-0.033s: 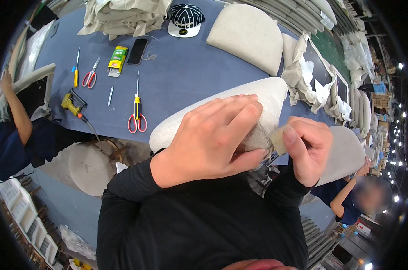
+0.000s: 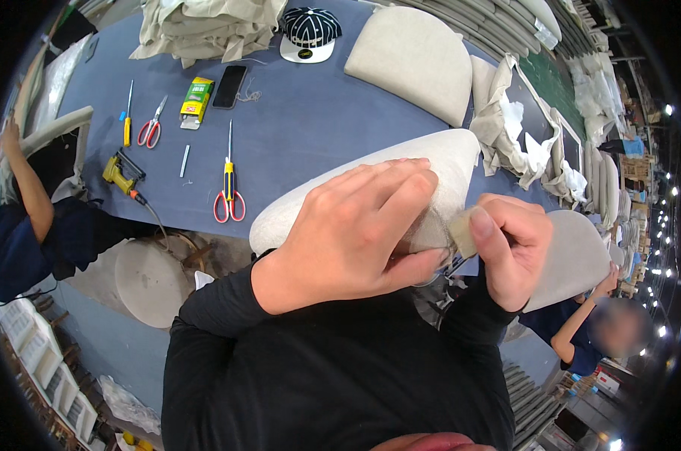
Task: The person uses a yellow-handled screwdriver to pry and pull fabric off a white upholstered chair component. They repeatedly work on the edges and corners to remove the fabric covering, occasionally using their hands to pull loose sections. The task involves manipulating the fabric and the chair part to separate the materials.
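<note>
Curving off-white padded seat cushion (image 2: 401, 169), fabric-covered

The left hand (image 2: 355, 233) covers the near edge of the cream cushion (image 2: 401, 169), so what its fingertips press is unseen. The small beige piece (image 2: 461, 229) pinched in the right hand (image 2: 509, 244) is mostly hidden. The far fabric pile (image 2: 205, 26) is cut off; a person's face at right is blurred

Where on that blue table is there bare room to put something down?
The widest bare patch of the blue table lies between the black phone, the red-handled scissors with yellow screwdriver and the beige padded cushion. The left strip with tools is crowded, and both hands cover the white seat pad.
</note>
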The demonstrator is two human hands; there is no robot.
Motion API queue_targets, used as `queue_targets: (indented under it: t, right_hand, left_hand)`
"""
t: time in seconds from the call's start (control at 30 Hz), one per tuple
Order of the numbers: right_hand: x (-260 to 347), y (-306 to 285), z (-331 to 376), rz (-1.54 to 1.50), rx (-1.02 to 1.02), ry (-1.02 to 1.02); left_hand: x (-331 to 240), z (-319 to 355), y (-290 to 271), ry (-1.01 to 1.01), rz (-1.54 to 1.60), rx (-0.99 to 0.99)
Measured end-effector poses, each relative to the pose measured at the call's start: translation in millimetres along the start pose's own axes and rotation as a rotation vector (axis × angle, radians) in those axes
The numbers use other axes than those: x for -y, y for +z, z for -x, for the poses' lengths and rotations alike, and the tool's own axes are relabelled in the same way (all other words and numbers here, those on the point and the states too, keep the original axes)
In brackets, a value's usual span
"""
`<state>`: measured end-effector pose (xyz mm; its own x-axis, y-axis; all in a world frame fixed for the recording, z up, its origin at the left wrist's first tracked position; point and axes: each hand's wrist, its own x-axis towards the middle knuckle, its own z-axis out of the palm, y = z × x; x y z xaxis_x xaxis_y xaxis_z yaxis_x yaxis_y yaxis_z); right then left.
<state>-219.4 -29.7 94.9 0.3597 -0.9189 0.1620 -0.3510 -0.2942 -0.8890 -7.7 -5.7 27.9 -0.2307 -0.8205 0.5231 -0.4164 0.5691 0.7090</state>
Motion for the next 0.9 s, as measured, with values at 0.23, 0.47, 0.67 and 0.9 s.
queue_targets:
  t: [0.23,0.47,0.67,0.9]
  right_hand:
    - [-13,20,5,-0.024,-0.160,-0.008]
    - [-19,22,2,0.040,-0.191,-0.061]
    - [-17,25,1,0.062,-0.179,-0.094]
    - [-18,23,-3,-0.035,-0.162,-0.052]
  left_hand:
    - [1,-1,3,-0.020,0.020,-0.008]
    - [-1,-4,1,-0.055,0.024,0.020]
    - [-1,-4,0,-0.090,0.047,0.040]
    - [3,-4,3,-0.015,0.026,0.005]
